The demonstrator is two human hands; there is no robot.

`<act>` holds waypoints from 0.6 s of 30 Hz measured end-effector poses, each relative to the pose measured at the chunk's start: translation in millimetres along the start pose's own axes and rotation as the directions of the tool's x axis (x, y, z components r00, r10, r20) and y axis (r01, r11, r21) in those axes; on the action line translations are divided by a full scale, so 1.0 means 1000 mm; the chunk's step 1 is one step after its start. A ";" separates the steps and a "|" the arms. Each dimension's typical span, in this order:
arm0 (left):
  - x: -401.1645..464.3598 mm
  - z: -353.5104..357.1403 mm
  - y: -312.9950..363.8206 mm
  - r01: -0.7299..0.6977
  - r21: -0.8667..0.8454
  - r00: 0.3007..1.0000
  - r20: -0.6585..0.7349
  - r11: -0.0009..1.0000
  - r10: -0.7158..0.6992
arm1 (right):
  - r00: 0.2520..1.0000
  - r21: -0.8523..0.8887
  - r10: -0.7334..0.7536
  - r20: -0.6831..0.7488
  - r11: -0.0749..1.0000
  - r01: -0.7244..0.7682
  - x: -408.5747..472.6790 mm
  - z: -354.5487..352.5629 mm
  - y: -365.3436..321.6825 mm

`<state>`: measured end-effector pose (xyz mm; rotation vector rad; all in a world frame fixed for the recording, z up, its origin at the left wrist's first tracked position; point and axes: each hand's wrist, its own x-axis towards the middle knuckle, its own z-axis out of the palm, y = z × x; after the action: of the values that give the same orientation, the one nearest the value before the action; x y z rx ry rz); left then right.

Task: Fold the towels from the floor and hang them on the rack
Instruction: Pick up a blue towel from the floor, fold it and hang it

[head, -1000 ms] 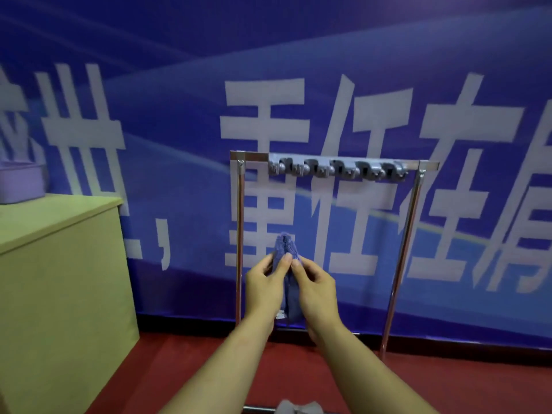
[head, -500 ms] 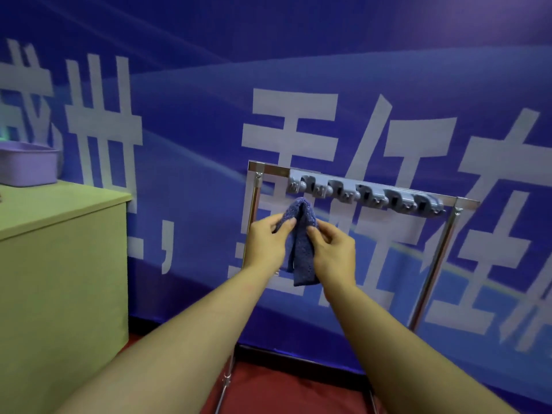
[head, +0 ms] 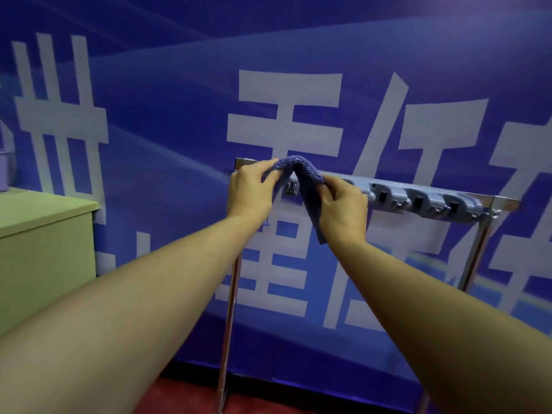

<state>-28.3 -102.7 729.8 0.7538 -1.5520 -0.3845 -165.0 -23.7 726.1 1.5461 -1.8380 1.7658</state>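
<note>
A small folded blue towel (head: 301, 171) arches over the left end of the metal rack's top bar (head: 504, 201). My left hand (head: 251, 192) pinches the towel's left side and my right hand (head: 343, 207) pinches its right side, whose tail hangs down in front. A grey strip of hooks (head: 424, 200) runs along the bar to the right of my hands. The rack's left hooks are partly hidden behind the towel and my hands.
A green cabinet (head: 44, 234) stands at the left with a purple tub (head: 6, 168) on top. A blue banner wall with large white characters (head: 286, 115) is right behind the rack. The rack's chrome legs (head: 230, 309) reach down to a red floor (head: 179, 398).
Both hands have raised the towel from below the hook strip up onto the left end of the top bar. The view has moved closer to the rack.
</note>
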 end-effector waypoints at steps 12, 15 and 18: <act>-0.018 0.027 -0.062 0.095 0.016 0.991 0.094 0.995 -0.096 | 0.995 -0.111 0.051 0.083 0.993 -0.042 0.003 0.039 0.045; -0.026 0.032 -0.063 0.103 -0.012 0.983 0.154 0.995 -0.100 | 0.990 -0.110 0.058 0.127 0.993 -0.044 -0.002 0.045 0.048; -0.034 0.032 -0.058 0.121 -0.037 0.968 0.224 0.992 -0.110 | 0.984 -0.082 0.050 0.174 0.996 -0.036 -0.006 0.044 0.048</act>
<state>-46.3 -128.0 662.4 0.7846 -1.7044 -0.6088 -174.5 -67.3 678.4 1.6925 -2.0090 1.5988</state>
